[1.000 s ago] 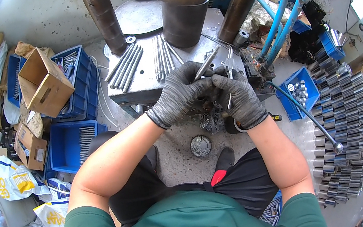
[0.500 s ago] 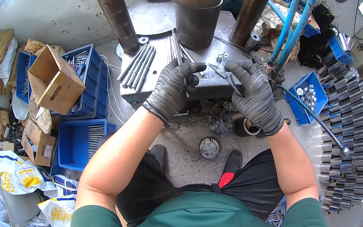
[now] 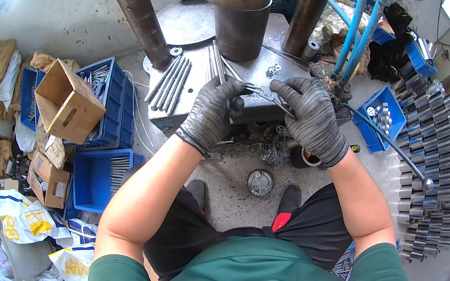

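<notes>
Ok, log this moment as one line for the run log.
left hand: gripping upright rod | right hand: holding pliers | both gloved, over metal block | spare rods on block

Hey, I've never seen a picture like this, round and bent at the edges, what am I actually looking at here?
This is one view from a wide fisheye camera worn on a person's head, looking down, so straight edges curve. There is no robot: the gloved left hand and right hand belong to the wearer, who sits at a grey metal block. The left hand grips a thin metal rod standing up from the block; the right hand holds a slim metal tool against it. More loose rods lie on the block beside a heavy cylinder. Blue crates, a cardboard box and stacked metal sleeves surround them.
</notes>
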Available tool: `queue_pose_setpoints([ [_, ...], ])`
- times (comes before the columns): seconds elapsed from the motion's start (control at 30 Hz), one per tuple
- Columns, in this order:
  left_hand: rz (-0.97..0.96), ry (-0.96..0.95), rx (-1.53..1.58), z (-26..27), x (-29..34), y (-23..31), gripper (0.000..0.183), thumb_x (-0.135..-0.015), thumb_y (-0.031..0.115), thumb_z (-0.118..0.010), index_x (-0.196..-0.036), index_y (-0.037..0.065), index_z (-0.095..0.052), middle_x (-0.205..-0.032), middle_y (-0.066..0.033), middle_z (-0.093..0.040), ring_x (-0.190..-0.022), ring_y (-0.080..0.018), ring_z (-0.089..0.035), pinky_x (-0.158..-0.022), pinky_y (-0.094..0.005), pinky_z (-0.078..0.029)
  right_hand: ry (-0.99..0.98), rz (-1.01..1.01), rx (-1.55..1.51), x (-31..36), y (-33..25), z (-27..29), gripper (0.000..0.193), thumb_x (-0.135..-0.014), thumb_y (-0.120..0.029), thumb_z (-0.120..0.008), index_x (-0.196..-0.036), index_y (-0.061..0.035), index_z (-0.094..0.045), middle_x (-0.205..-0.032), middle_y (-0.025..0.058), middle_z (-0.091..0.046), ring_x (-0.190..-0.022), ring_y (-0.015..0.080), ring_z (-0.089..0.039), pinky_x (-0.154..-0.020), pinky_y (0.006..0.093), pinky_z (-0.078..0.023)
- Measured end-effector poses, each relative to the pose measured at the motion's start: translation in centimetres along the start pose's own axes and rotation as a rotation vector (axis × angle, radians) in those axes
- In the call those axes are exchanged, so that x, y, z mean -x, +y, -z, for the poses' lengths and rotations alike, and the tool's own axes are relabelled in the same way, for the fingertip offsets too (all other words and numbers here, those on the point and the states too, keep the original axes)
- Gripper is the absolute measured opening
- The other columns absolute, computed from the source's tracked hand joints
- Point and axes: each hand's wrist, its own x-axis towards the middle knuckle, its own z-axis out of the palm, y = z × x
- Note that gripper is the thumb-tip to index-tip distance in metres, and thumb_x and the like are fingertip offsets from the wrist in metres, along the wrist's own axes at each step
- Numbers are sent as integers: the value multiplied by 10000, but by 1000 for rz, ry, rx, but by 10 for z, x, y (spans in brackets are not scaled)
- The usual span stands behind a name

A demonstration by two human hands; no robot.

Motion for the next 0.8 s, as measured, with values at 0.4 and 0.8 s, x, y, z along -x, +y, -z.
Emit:
queue_pose_setpoints([
  [0.4,-243,-100,-497,-2,12,10,432,-1090,292,-557,-1399,-9,-580,-905,-3,-696,-659,-38,-592,-576,-180,-486,-41,-349,-420,5,25,0,430,-863,-41,-682,-1292,-49,-709,-1057,234,-724,-928,376,-729,-823,416,-579],
  [0.8,-359,-70,-766,-4,15,8,323,-1030,113,-624,-1335,19,-667,-1022,-49,-692,-940,-109,-620,-875,-271,-522,-223,-471,-498,3,24,37,485,-866,-120,-737,-1335,-9,-682,-1158,225,-754,-1058,293,-741,-967,379,-555],
])
